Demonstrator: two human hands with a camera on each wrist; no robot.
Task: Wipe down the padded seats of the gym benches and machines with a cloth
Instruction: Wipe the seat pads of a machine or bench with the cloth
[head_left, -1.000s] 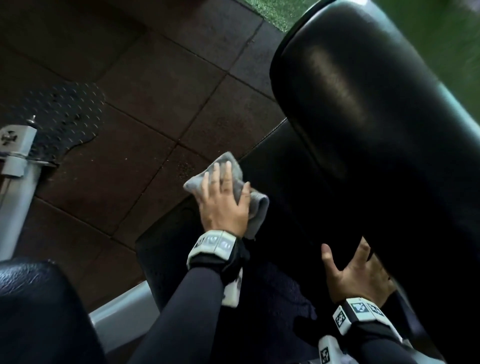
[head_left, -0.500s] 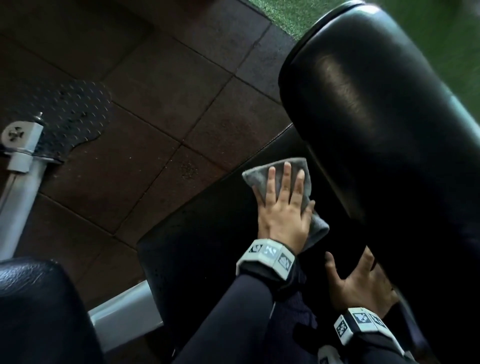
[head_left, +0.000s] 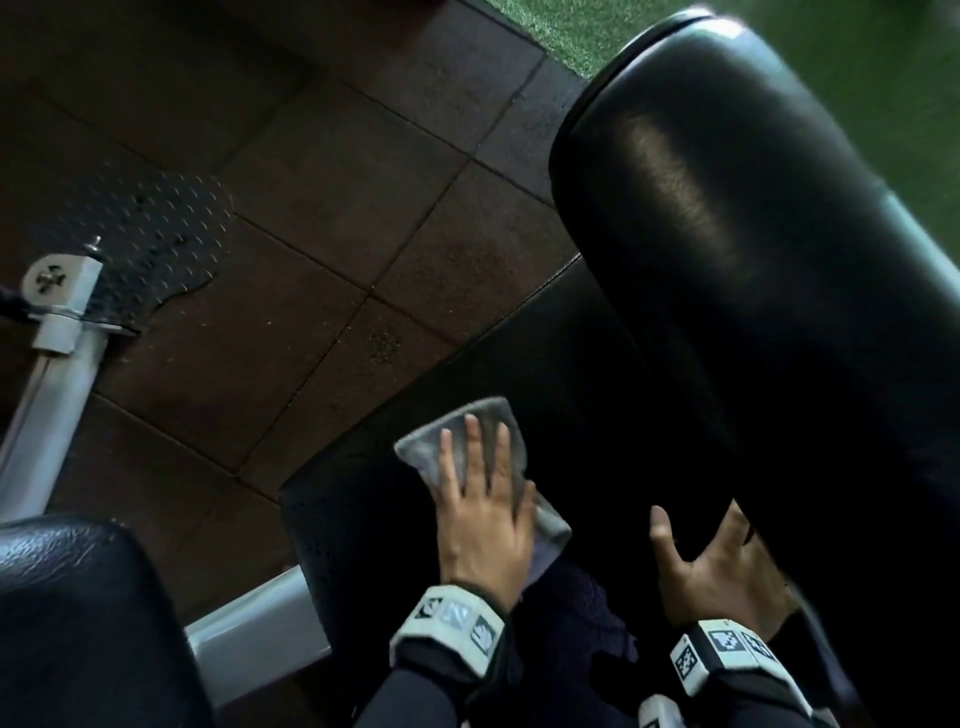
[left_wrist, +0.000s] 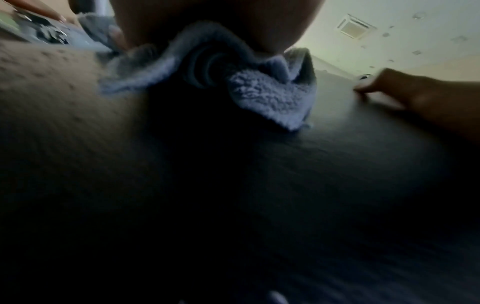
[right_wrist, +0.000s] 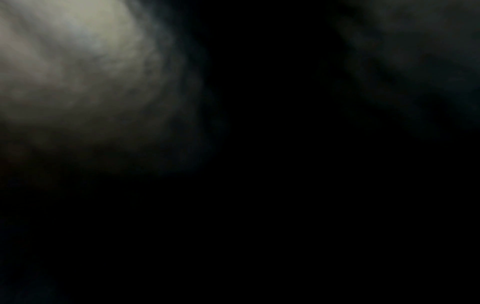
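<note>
A grey cloth (head_left: 415, 447) lies on the black padded seat (head_left: 519, 374) near its left edge. My left hand (head_left: 483, 499) presses flat on the cloth with straight fingers. In the left wrist view the cloth (left_wrist: 262, 96) bunches under the palm on the dark seat (left_wrist: 233, 185). My right hand (head_left: 711, 566) rests spread on the seat at the base of the tall black backrest pad (head_left: 753, 234), its fingers partly hidden under the pad. The right wrist view is dark and blurred.
Brown rubber floor tiles (head_left: 311, 208) lie left of the seat, green turf (head_left: 571, 26) beyond. A grey metal frame post (head_left: 47, 374) and a checker-plate footrest (head_left: 150, 239) stand at the left. Another black pad (head_left: 78, 623) fills the bottom left corner.
My left hand slid the cloth right across the seat toward the backrest, then back left and nearer. The right hand stayed by the backrest base.
</note>
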